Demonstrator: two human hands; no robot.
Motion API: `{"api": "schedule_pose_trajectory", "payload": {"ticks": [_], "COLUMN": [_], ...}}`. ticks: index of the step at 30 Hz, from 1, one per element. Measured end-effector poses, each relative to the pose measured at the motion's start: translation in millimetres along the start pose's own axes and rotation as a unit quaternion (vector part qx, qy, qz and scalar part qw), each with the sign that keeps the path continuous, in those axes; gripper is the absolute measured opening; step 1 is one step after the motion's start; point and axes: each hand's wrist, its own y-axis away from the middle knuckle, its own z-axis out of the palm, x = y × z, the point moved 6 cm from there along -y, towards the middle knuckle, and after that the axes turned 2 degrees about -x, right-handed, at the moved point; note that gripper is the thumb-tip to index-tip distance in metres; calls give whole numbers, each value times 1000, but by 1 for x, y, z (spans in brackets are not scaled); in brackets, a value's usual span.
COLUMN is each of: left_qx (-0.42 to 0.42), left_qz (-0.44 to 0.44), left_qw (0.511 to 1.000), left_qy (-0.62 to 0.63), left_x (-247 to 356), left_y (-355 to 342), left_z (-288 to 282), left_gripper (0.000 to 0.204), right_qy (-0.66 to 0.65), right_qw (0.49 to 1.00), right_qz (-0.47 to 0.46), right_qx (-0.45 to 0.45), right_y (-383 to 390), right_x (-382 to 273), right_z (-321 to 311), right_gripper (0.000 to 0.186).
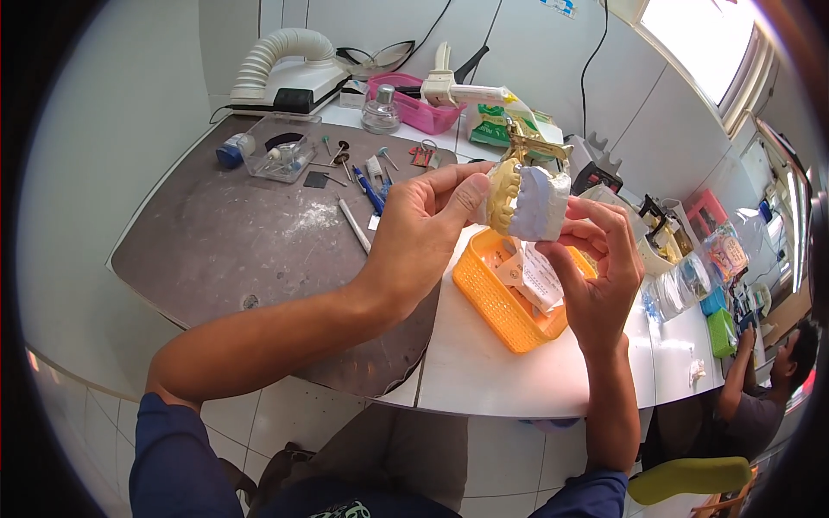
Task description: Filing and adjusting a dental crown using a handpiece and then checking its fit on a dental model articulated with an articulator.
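Observation:
Both my hands hold up a pair of plaster dental models mounted on a brass-coloured articulator (540,148). My left hand (432,211) grips the yellow dental model (503,197) on its left side, thumb along the top. The fingers and thumb of my right hand (600,259) close around the lilac dental model (535,205) and its white plaster base (557,207). The two rows of teeth face each other. Below the models, an orange plastic basket (496,311) stands on the white table, with folded papers (537,274) inside.
On the grey mat (216,216) lie a blue pen (369,190), a white stick-like tool (352,224), rotary burs and white powder. Behind stand a clear box (285,147), a glass bottle (381,112), a pink basket (414,108) and a white duct hose (289,43). A co-worker (760,406) sits at far right.

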Motion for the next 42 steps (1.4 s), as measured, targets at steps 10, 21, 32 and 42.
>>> {"api": "schedule_pose_trajectory", "payload": {"ticks": [10, 21, 32, 42], "left_qx": [-80, -10, -2, -2], "left_qz": [54, 132, 213, 261], "left_qw": [988, 953, 897, 859], "left_qy": [-123, -274, -387, -440], "left_x": [3, 6, 19, 17], "left_y": [10, 9, 12, 10], "left_z": [21, 15, 12, 15], "left_gripper": [81, 78, 76, 76], "right_qy": [5, -8, 189, 164], "right_qw": [1000, 999, 966, 919], "right_qz": [-7, -22, 65, 153], "right_qx": [-8, -31, -164, -323], "right_y": [3, 9, -3, 10], "right_x": [-5, -9, 0, 17], "right_z": [-1, 9, -10, 0], "right_gripper": [39, 34, 32, 21]}}
